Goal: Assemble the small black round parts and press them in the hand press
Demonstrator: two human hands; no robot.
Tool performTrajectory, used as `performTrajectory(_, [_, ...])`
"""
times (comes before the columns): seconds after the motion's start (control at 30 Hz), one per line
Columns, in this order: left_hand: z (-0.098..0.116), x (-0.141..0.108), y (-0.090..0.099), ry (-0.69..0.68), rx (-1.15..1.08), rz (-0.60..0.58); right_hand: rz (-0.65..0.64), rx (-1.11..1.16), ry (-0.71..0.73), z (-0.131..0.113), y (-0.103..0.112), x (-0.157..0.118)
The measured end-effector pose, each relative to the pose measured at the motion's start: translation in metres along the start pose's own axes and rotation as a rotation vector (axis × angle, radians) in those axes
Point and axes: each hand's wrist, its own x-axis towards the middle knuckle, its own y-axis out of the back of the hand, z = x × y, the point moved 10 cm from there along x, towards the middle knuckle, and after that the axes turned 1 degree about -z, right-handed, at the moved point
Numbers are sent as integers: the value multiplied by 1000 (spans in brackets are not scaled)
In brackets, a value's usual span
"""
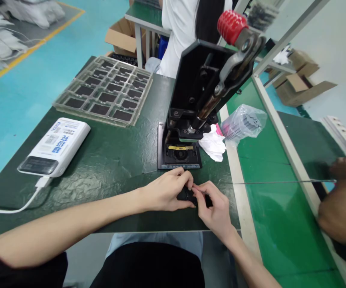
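Close to the table's front edge, my left hand grips a small black part from its left side. My right hand meets it from the right, thumb and forefinger pinched together at the part; anything tiny between those fingertips is too small to make out. Just beyond my hands stands a black hand press with a red grip. Its base carries a fixture with a yellow strip. The fixture holds no black part that I can make out.
A clear tray of dark flat pieces lies back left, with a white power bank and cable nearer. White tissue and a plastic bag sit right of the press. Another person's arm is at far right.
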Motion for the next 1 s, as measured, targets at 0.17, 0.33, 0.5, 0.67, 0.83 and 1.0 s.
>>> performTrajectory(0.17, [-1,1,4,2,-43,37,23,-18,16,-4,-1,3])
performTrajectory(0.33, [-4,3,6,2,-86,59,43,142,-132,17,1,6])
performTrajectory(0.5, [-4,5,6,6,-113,46,358,229,-290,41,38,-7])
performTrajectory(0.67, [-4,5,6,17,-122,40,225,-72,47,2,32,-5])
performTrajectory(0.83, [-3,5,6,23,-81,26,217,-176,204,-12,29,-4])
performTrajectory(1.0, [1,4,7,6,-43,14,253,-106,249,-15,34,-4])
